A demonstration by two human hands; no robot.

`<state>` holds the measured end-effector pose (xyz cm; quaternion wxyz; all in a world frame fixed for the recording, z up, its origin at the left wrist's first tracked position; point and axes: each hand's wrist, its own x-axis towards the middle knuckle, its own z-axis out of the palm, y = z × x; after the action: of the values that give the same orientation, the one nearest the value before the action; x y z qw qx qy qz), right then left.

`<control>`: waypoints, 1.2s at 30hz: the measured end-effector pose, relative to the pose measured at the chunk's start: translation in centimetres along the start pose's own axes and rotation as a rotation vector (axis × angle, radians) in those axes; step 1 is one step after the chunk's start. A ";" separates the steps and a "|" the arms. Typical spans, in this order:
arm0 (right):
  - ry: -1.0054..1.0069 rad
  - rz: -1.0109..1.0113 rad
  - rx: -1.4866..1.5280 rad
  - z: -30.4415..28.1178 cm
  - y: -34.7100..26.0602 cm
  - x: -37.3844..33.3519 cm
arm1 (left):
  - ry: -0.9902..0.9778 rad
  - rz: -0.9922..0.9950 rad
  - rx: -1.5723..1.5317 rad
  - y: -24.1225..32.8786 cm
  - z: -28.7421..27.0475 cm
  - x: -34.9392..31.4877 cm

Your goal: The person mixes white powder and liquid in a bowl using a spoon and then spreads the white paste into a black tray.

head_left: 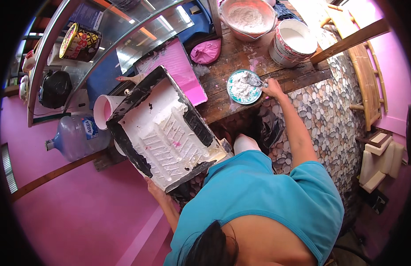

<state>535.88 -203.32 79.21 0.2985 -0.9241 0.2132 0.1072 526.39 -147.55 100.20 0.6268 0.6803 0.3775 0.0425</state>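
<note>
In the head view, the person's left hand (pixel 154 189) grips the lower edge of a large rectangular tray (pixel 165 128), fingers closed around its rim. The tray is black at the border, coated inside with rough white plaster, and ribbed across its sloped floor; faint pink smears mark the ribs. It is held tilted, its upper end reaching toward the table (pixel 241 84).

The right hand (pixel 272 88) is pressed closed around the handle of a flat metal scraper (pixel 254 81), whose blade lies in a small round plate (pixel 244 86) with a teal rim, heaped with lumpy white paste. The plate sits near the front edge of the worn, plaster-stained wooden table.

Further back on the table stand two round vessels: one wide bowl (pixel 247 17) of dry white powder and one white bucket (pixel 294 42) with smooth white filling. One crumpled pink cloth (pixel 206 51) lies beside a flat ribbed pink sheet (pixel 176 66).

The front of the table is faced with rounded grey pebbles (pixel 329 115). On the pink floor (pixel 72 208) to the left rests one clear blue water jug (pixel 77 137), lying on its side, and one pale pink cone-shaped cup (pixel 105 111) is just beside the tray.
</note>
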 end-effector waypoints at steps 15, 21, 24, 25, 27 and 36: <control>0.234 0.020 0.694 4.4 0.7 -1.8 | -0.128 0.012 0.162 0.8 3.8 3.3; 0.152 -0.002 0.755 3.9 2.1 -3.2 | -0.103 -0.031 0.139 -0.7 6.5 1.1; 0.097 0.010 0.831 0.4 3.3 -6.0 | -0.115 -0.034 0.165 -1.4 8.9 -0.8; 0.113 -0.004 0.860 -1.7 3.4 -7.4 | -0.139 -0.029 0.178 -1.3 10.4 -1.0; 0.069 0.025 0.869 -4.7 4.8 -9.6 | -0.158 0.000 0.203 -2.5 11.7 -1.6; 0.168 0.312 0.661 -17.6 16.1 -20.4 | -0.303 0.055 0.338 -5.4 22.4 -6.2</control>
<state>511.65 -218.88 91.77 0.5424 -0.7397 0.3984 0.0004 531.38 -169.84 93.30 0.5521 0.7842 0.2623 -0.1069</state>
